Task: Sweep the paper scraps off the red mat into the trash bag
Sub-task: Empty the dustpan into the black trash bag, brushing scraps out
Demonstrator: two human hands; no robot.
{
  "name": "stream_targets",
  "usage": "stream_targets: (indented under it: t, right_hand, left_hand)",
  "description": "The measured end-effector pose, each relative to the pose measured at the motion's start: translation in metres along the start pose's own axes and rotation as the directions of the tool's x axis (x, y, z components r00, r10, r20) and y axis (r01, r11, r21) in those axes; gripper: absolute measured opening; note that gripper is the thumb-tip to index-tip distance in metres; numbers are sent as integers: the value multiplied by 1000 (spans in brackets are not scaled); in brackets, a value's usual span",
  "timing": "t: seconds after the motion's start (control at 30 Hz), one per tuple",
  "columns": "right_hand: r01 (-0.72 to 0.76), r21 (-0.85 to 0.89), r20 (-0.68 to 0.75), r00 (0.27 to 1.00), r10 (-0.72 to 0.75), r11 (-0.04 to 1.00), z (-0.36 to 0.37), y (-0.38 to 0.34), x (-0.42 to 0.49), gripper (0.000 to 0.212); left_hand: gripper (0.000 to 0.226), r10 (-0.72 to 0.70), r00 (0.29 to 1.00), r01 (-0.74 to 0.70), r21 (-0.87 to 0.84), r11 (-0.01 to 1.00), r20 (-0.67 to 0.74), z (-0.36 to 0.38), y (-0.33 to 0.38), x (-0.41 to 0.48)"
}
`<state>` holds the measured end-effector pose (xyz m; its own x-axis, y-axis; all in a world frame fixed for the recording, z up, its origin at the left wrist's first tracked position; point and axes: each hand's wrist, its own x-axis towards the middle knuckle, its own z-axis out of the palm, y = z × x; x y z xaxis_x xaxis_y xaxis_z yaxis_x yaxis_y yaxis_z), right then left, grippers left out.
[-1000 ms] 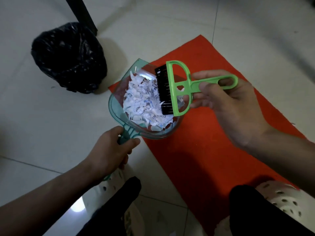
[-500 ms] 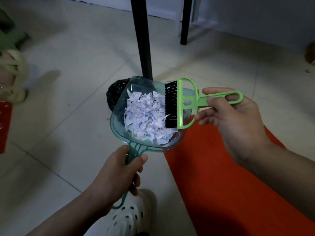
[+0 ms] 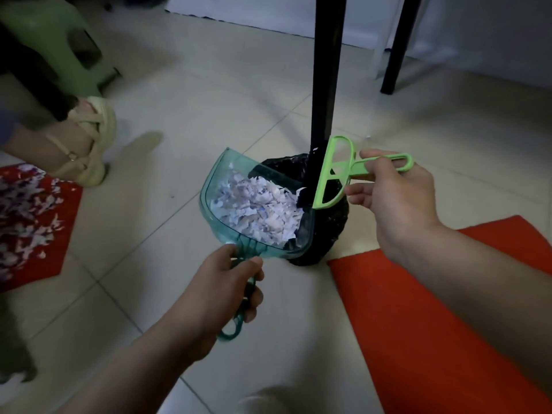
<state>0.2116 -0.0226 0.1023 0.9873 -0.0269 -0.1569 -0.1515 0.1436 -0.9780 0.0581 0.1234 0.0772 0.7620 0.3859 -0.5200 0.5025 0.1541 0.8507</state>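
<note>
1. Your left hand (image 3: 221, 291) grips the handle of the teal dustpan (image 3: 210, 201), with the fingers curled fully around it.
2. The pan holds a heap of paper scraps (image 3: 257, 210). Its open side overlaps the mouth of the black trash bag (image 3: 328, 234), which sits at 3 o'clock of the pan against a black table leg (image 3: 325, 85).
3. Your right hand (image 3: 397, 204) pinches the handle of the green brush (image 3: 334, 174) between thumb and fingers. The brush head stands at the heap's 3 o'clock edge, above the bag.
4. The bristles merge with the dark bag, so you cannot tell whether they touch the scraps.
5. The red mat (image 3: 418, 309) lies at 5 o'clock of the bag.
6. A 2nd mat (image 3: 44, 264) at 9 o'clock carries loose scraps (image 3: 18, 204), near a sandalled foot (image 3: 86, 144).
</note>
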Motion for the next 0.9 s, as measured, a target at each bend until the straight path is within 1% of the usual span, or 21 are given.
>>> stream_targets:
  t: [0.13,0.3,0.43,0.63,0.9]
  right_hand:
    - [-24,-43,-29,999,23,999,16,10,17,21]
    - [-44,-92,-72,997,37,995,19,18,33,20]
    - [-64,-118,-92,994,53,991,20,22,41,19]
    - [-78,-150,-89,994,65,986,25,24,49,20]
    - [-77,-216,-70,996,63,973,32,27,54,20]
  left_hand:
    - [8,-1,1000,2,54,999,-11,-7,16,19]
    - [15,1,1000,3,197,980,-20,-11,36,34]
    - [18,-7,1000,12,279,960,-20,-14,47,44]
    - [13,20,999,-29,468,883,25,-15,62,55]
    - [15,63,998,-53,587,808,4,-9,71,59]
